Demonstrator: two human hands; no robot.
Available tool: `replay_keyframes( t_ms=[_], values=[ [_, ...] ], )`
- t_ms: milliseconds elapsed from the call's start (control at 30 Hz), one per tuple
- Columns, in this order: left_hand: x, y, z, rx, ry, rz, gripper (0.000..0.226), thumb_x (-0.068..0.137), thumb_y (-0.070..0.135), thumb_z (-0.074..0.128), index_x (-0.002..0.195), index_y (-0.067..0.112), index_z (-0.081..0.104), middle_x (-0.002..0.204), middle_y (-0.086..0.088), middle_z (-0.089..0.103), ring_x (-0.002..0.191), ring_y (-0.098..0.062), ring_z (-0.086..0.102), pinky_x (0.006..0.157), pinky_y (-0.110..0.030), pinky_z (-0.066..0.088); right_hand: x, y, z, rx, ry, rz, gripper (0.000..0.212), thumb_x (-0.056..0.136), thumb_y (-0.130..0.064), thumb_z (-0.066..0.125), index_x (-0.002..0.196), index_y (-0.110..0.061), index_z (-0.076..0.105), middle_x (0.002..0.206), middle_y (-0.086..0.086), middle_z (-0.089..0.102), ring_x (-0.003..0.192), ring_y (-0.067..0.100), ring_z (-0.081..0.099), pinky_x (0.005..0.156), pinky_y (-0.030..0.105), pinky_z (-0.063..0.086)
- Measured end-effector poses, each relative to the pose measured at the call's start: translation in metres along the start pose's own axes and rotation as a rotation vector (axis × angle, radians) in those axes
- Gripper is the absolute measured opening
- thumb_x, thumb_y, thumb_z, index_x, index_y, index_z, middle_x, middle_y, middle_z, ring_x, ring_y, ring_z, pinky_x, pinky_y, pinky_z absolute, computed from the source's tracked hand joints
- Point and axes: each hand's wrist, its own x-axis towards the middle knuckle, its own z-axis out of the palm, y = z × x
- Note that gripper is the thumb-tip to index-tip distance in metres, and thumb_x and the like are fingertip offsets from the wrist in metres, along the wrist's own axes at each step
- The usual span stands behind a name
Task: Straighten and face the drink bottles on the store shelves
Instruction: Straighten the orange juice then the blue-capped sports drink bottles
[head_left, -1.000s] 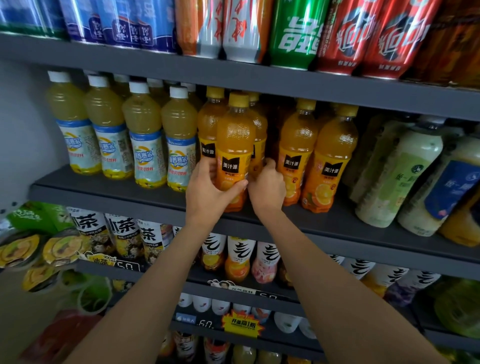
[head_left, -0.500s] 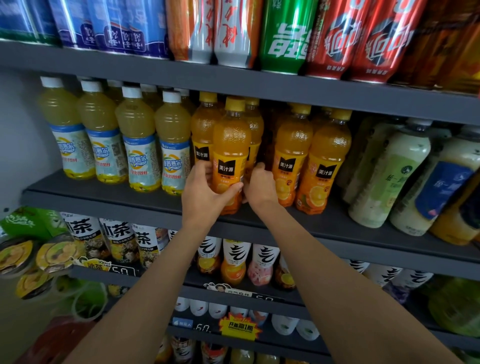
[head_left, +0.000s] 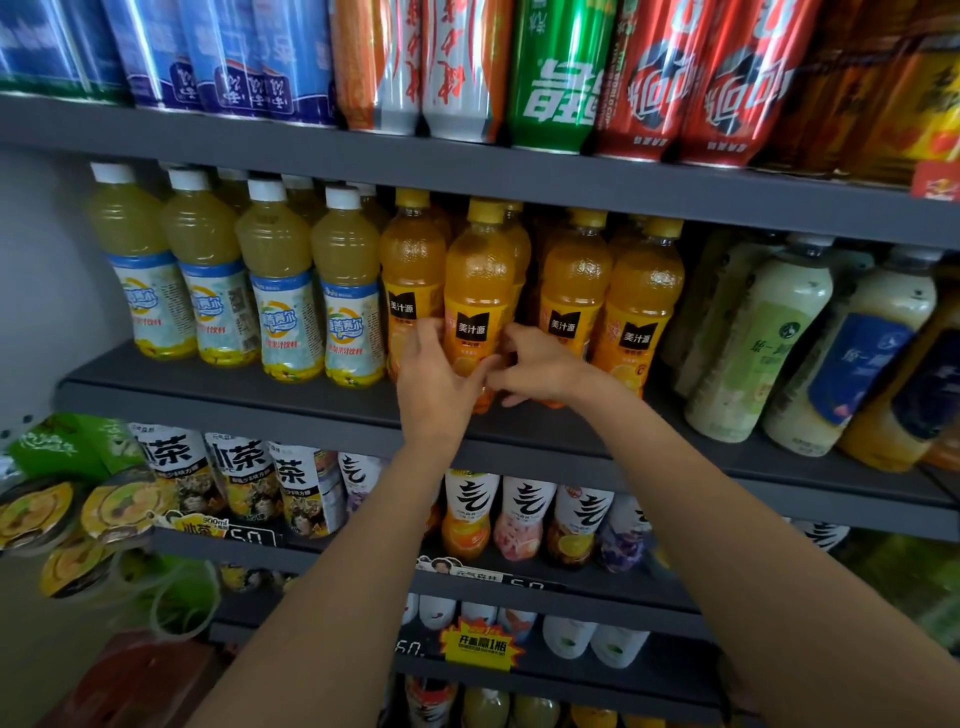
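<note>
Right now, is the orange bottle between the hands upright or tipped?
Upright: the orange bottle stands on the shelf, cap on top, left hand and right hand gripping it.

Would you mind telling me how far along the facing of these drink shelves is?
Done: the pale yellow bottles stand upright, labels forward. In hand: the left hand and right hand hold an orange juice bottle at the shelf's front edge. Left: the white bottles on the right lean and want straightening.
</note>
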Motion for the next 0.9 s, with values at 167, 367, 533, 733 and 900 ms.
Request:
replay_keyframes(
  t_ms=[167, 367, 533, 733, 900],
  values=[
    [0.003, -0.004, -0.006, -0.118, -0.082, -0.042, 0.067, 0.066, 0.036, 0.083, 0.116, 0.008, 0.046, 0.113, -0.008, 0.052, 0.107, -0.021, 0.052, 0.09, -0.038, 0.048, 0.003, 0.004, 0.023, -0.264, 0.268, -0.045, 0.074, 0.078, -0.023, 0.073, 0.136, -0.006, 0.031, 0.13, 0.015, 0.042, 0.12, 0.03, 0.046, 0.1, 0.036, 0.039],
    [0.003, -0.025, -0.02, -0.132, 0.14, -0.184, 0.051, 0.093, 0.033, 0.053, 0.128, -0.001, 0.043, 0.127, -0.017, 0.048, 0.119, -0.028, 0.047, 0.1, -0.037, 0.041, 0.007, 0.003, 0.04, -0.051, 0.441, -0.027, 0.073, 0.079, -0.039, 0.072, 0.131, 0.0, 0.039, 0.13, 0.017, 0.046, 0.121, 0.03, 0.045, 0.098, 0.033, 0.036],
    [0.013, -0.009, -0.002, 0.066, 0.095, -0.316, 0.07, 0.086, 0.023, 0.065, 0.14, -0.002, 0.027, 0.138, -0.021, 0.038, 0.128, -0.034, 0.038, 0.104, -0.041, 0.037, 0.008, 0.009, 0.037, 0.049, 0.504, -0.024, 0.071, 0.074, -0.035, 0.077, 0.123, 0.002, 0.041, 0.125, 0.017, 0.053, 0.116, 0.03, 0.052, 0.087, 0.028, 0.041],
    [0.016, -0.015, 0.001, 0.192, 0.091, -0.28, 0.06, 0.087, 0.024, 0.065, 0.133, -0.002, 0.037, 0.129, -0.022, 0.039, 0.121, -0.036, 0.04, 0.099, -0.04, 0.036, 0.009, 0.014, 0.04, 0.267, 0.444, 0.003, 0.065, 0.075, -0.028, 0.077, 0.12, -0.005, 0.036, 0.122, 0.011, 0.056, 0.113, 0.025, 0.055, 0.085, 0.028, 0.045],
    [0.007, -0.02, -0.007, 0.185, 0.074, -0.218, 0.062, 0.085, 0.024, 0.067, 0.134, -0.002, 0.038, 0.128, -0.022, 0.039, 0.12, -0.035, 0.041, 0.101, -0.039, 0.037, 0.009, 0.015, 0.041, 0.268, 0.459, -0.018, 0.063, 0.075, -0.028, 0.078, 0.118, -0.005, 0.038, 0.12, 0.01, 0.057, 0.11, 0.023, 0.056, 0.081, 0.025, 0.043]
  ],
)
